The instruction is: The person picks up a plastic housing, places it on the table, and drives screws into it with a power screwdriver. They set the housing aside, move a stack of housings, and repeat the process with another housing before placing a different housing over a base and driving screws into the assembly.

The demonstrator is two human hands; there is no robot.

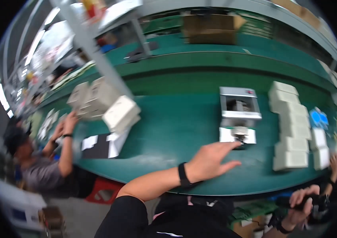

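In the head view, the hands are well apart. The left hand [212,160], thumb spread, points its index finger at a small metallic device [240,133] on the green surface [172,123], before a silver machine [240,114]; contact is unclear. The right hand [301,200] grips a blurred dark object [320,204], lower right.

Small pale-and-dark device [239,133] — on the green surface [168,127]
Blurred, over a flat white piece [226,135], at the left hand [212,160]; an indistinct black object [320,202] — in the right hand [300,201].
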